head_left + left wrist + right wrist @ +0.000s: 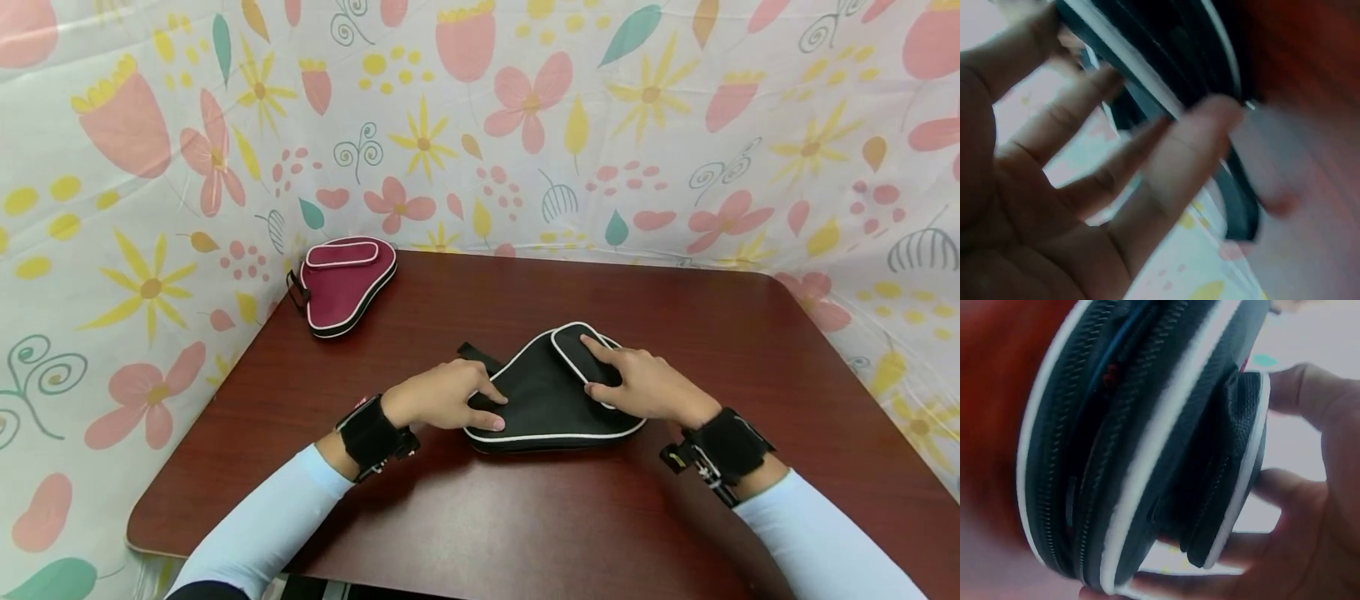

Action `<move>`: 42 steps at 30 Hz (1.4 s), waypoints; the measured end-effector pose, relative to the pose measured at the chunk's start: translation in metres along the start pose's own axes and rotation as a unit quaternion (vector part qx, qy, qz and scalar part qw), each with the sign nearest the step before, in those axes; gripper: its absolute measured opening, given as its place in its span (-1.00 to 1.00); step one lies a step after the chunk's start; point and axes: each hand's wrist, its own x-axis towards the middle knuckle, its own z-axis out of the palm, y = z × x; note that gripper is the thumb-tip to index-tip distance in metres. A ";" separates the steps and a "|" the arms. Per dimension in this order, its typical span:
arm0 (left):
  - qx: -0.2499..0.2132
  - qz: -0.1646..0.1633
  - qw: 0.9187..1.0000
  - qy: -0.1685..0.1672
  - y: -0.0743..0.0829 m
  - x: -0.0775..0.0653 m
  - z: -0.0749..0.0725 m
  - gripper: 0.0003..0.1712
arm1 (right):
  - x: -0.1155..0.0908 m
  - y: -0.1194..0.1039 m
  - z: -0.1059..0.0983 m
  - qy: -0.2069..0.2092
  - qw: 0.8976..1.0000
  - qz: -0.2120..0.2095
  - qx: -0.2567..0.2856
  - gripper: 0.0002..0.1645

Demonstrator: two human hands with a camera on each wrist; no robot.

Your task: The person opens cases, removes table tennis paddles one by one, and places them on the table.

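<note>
Two bare hands rest on a black case. The left hand [450,396] is spread, thumb and fingers apart and fairly straight, touching the case's left corner; its wrist view is blurred, so I cannot tell how firmly it presses. The right hand [647,383] is also spread, its thumb and index finger laid over a raised pocket [573,352] on the case's upper right part.

The black case [532,408] lies flat between the hands and under their fingertips. It is rounded, wider toward the person, and edged in white piping. A short black strap [480,357] sticks out at its upper left, just beyond the left hand. The right wrist view shows the main zipper [1088,444] parted along the side, with a dark gap; the contents are too dim to identify.

Well apart, at the table's far left corner, lies a similar maroon case [337,292]. The reddish-brown table [540,517] meets a white floral cloth [465,125] behind.
</note>
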 end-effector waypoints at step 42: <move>-0.047 -0.063 0.992 0.095 -0.033 0.059 -0.009 0.07 | 0.015 -0.016 0.010 0.086 0.995 0.026 0.035 -0.04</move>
